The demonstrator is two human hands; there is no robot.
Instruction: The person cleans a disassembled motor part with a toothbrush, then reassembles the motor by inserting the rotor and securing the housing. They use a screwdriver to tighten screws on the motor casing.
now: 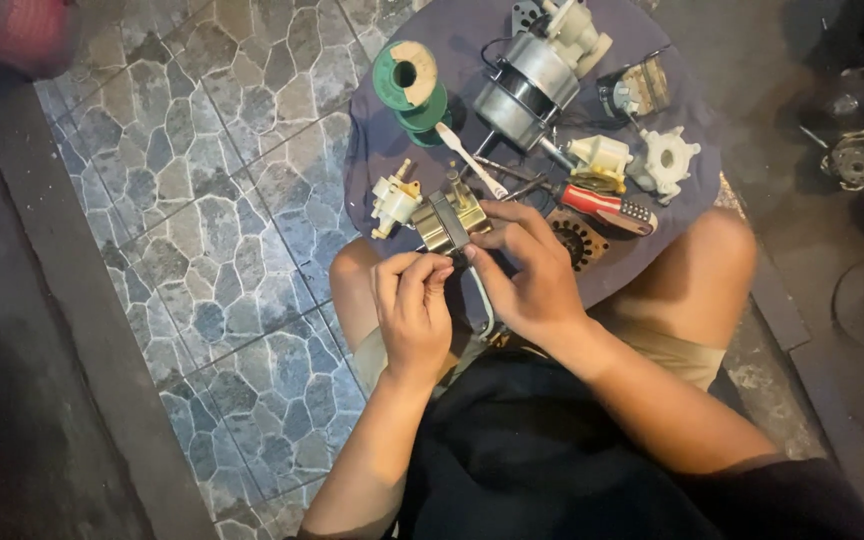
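Note:
My left hand (410,300) and my right hand (526,268) meet over my lap, both pinching a small metal motor part (444,222) with brass-coloured fittings. A pale cable (483,300) hangs down from it between my hands. The part is held just in front of a round stool covered by a purple cloth (372,150). On the cloth, close to my fingers, lie a red-handled screwdriver (602,205), a white toothbrush (470,160) and a small cream plastic piece (393,201).
Farther back on the cloth sit a green wire spool (408,82), a silver electric motor (527,85), a white gear-like part (666,160) and other small parts. Stone-pattern floor tiles (212,230) lie to the left. Dark metal parts (857,160) rest on the floor at right.

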